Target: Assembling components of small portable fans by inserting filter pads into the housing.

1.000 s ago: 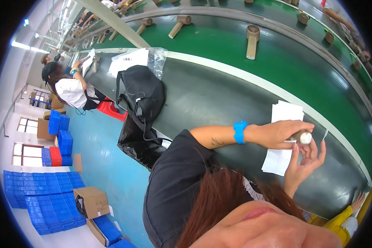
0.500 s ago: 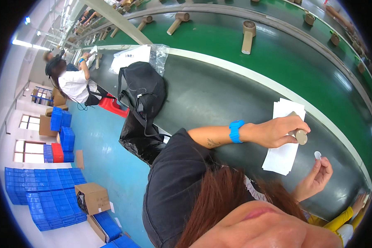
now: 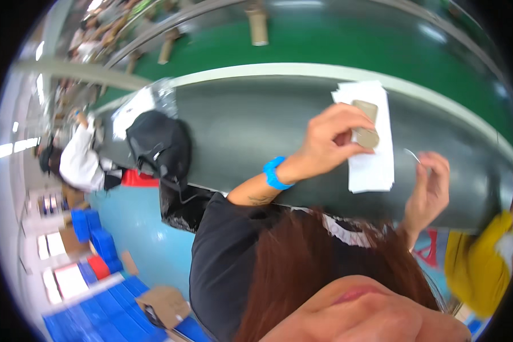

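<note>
Beige device (image 3: 367,138) gripped in left hand (image 3: 335,134), over white sheets (image 3: 374,171) on desk (image 3: 251,131). Right hand (image 3: 430,189) pinches a thin white piece (image 3: 412,155), probably a disc, blurred and nearly edge-on. Progress: device's round end bare, white piece off it, the two not touching. Beyond, green belt (image 3: 325,45) with similar beige items (image 3: 259,28). Versus a second ago: hands were together at that end, now apart.
</note>
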Available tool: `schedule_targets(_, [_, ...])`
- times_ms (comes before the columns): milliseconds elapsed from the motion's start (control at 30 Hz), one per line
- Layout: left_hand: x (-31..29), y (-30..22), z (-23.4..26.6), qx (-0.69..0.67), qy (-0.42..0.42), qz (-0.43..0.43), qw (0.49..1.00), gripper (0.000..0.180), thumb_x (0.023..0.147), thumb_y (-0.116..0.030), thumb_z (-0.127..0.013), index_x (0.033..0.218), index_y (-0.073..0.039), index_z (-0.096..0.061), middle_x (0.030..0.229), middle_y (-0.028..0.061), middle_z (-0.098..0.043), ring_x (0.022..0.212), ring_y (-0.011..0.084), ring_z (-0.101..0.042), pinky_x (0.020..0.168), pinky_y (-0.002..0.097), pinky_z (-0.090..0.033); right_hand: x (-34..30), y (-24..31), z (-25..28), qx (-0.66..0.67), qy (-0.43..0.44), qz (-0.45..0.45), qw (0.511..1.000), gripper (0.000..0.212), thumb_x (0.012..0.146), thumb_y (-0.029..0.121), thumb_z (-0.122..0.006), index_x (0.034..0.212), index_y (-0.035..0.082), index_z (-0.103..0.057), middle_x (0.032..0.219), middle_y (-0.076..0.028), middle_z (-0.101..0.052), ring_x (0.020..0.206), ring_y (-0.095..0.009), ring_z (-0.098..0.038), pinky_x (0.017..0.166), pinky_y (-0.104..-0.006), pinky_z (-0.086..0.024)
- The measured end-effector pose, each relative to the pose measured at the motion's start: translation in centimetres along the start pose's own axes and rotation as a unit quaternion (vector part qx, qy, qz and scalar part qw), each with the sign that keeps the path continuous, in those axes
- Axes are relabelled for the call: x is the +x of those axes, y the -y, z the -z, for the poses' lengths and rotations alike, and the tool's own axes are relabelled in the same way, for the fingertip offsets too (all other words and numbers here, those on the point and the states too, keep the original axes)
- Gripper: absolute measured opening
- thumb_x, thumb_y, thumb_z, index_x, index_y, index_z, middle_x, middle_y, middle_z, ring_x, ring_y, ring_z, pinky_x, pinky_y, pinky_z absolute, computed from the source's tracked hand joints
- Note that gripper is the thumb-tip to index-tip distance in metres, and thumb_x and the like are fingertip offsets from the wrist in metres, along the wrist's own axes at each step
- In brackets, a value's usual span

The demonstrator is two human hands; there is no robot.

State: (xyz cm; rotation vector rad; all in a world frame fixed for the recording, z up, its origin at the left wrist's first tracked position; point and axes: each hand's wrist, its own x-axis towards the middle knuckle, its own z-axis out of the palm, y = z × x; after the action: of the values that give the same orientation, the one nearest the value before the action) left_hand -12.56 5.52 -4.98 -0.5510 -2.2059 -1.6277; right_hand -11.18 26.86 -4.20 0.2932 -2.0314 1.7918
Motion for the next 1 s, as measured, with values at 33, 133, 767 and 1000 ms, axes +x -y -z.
schedule_targets(33, [-0.1, 0.1, -0.2, -0.024, 0.003, 0.019, 1.0, 0.037, 0.065, 0.003, -0.079, 0.1, -0.005, -0.066, 0.106, 0.0076, -0.061, 0.087, 0.012, -0.059, 0.057, 0.0209, -0.048, 0.2, 0.4, -0.2, 0.006, 0.017, 0.01, 1.0, 0.013, 0.08, -0.012, -0.057, 0.089, -0.003, -0.059, 0.095, -0.011, -0.057, 0.088, -0.018, -0.054, 0.079, -0.027, -0.044])
schedule_targets(133, [0.0, -0.6, -0.9, -0.096, 0.028, 0.029, 0.995, 0.039, 0.068, 0.012, -0.072, 0.105, 0.001, -0.064, 0.112, 0.0128, -0.056, 0.095, 0.018, -0.061, 0.067, 0.0247, -0.056, 0.5, 0.9, -0.7, 0.041, 0.039, 0.012, 0.998, 0.012, 0.08, -0.011, -0.059, 0.089, -0.004, -0.058, 0.092, -0.011, -0.057, 0.085, -0.017, -0.053, 0.077, -0.0259, -0.043])
schedule_targets(767, [-1.0, -1.0, -2.3, -0.289, 0.084, 0.085, 0.95, 0.047, 0.078, 0.008, -0.066, 0.123, 0.006, -0.05, 0.13, 0.0163, -0.041, 0.112, 0.0304, -0.056, 0.089, 0.0423, -0.056, 0.5, 0.9, -1.0, 0.134, 0.117, -0.033, 0.984, 0.04, 0.083, -0.002, -0.064, 0.117, 0.002, -0.043, 0.082, -0.004, -0.057, 0.089, -0.015, -0.058, 0.087, -0.0292, -0.041])
schedule_targets(1000, [-1.1, -1.0, -2.8, -0.292, 0.102, 0.094, 0.946, 0.044, 0.081, 0.007, -0.064, 0.123, 0.006, -0.051, 0.13, 0.016, -0.042, 0.112, 0.0306, -0.056, 0.088, 0.0424, -0.056, 1.2, 1.5, 0.2, 0.118, 0.154, -0.075, 0.978, 0.04, 0.081, -0.006, -0.063, 0.114, 0.004, -0.042, 0.081, -0.004, -0.056, 0.095, -0.018, -0.06, 0.091, -0.0319, -0.04])
